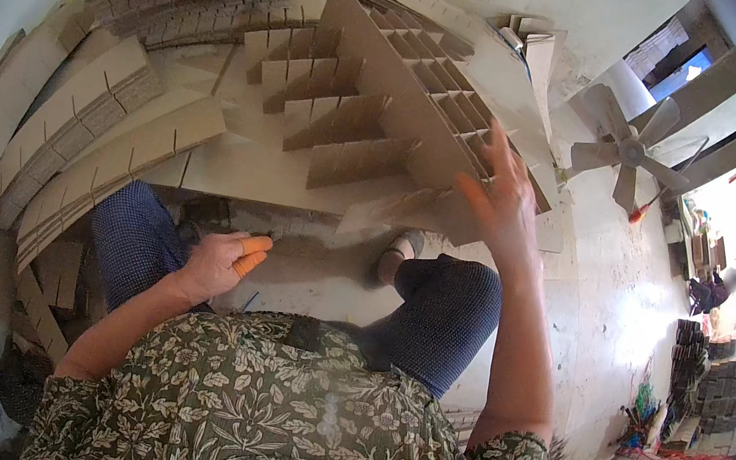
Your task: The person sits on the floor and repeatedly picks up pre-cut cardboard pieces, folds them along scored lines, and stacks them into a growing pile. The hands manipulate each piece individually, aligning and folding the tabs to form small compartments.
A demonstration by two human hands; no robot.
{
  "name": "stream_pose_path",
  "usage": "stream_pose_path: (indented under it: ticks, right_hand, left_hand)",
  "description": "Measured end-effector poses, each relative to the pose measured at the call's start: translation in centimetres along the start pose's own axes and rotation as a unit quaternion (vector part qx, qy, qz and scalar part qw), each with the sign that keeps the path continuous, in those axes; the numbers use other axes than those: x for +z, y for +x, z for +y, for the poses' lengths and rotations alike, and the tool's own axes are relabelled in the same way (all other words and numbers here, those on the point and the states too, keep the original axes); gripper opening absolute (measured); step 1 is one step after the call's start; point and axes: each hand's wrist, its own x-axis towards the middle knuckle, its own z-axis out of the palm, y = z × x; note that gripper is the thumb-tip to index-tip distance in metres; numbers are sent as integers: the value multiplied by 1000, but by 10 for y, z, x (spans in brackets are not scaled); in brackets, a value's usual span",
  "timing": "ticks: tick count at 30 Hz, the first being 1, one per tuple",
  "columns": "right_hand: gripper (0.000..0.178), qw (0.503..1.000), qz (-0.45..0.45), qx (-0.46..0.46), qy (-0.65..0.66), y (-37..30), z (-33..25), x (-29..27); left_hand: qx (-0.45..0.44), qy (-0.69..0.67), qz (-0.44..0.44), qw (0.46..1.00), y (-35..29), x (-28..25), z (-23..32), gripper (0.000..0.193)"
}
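Cardboard grid (407,106): 12 o'clock. My right hand (508,206): fingers wide, near grid's 4-o'clock edge, contact unclear. My left hand (221,266): fingers curled, cannot tell if loaded. Open floor (569,329): 3 o'clock.

a tan cardboard divider (387,79) lies slantwise across the surface (238,171), stretching from the far side toward the near right corner, one long plain side standing up. narrow open cells (448,91) line its right; slotted cards (329,123) stand upright along its left, roughly parallel.
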Motion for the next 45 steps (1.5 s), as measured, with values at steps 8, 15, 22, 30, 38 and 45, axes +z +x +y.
stream_pose_path:
  ticks: [8,15,22,30,38,45]
  right_hand:
    - [51,987,-140,-62,-37,23,24,34]
    - [49,974,-162,-115,-112,20,24,52]
    - [50,979,-118,-119,-120,13,41,63]
    - [47,987,-100,-78,-100,20,30,53]
    - [56,991,-102,-86,-24,60,26,101]
    - [51,984,-114,-103,-95,67,23,86]
  left_hand:
    - [-10,43,-73,996,5,-4,5,22]
    - [10,77,-63,995,7,-6,10,21]
    - [-1,27,159,987,3,-34,2,26]
    - [-4,281,236,930,17,-94,-8,44]
    - [-168,409,96,892,39,-120,-30,56]
    - [-200,388,24,899,46,-120,-38,51]
